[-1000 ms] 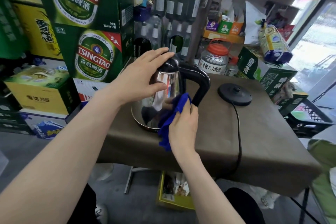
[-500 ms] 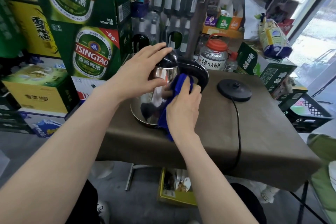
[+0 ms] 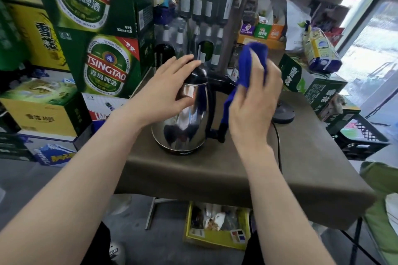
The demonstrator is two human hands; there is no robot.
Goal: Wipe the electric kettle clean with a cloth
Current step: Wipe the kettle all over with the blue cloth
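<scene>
While green beer boxes (image 3: pixel 94 28) stand stacked at the far left, the left hand (image 3: pixel 165 90) rests on top of the kettle (image 3: pixel 183 131). Its fingers lie flat and straight over the black lid (image 3: pixel 198 72), and the thumb presses the shiny side. It does not wrap round; it just holds the kettle down. The kettle stands upright on the brown table (image 3: pixel 301 178), toward the left side, off its base.

The kettle looks hard and smooth, so it is likely slippery. A push from the cloth could make it slide or tip. It is probably light if it is dry inside, but I cannot tell if it has water. Pressing down on the lid is a good way to keep it steady. To lift or turn it, the black handle (image 3: pixel 211 105) on its right side is the best place to grab.

The blue cloth (image 3: pixel 249 64) is soft and floppy. The right hand (image 3: pixel 254 109) squeezes it in a bunch, up by the top of the handle, and a loose end hangs down beside the handle. Further right, the round base (image 3: pixel 284 112) sits apart from the kettle, with its cord (image 3: pixel 279 146) running toward the near edge.
</scene>
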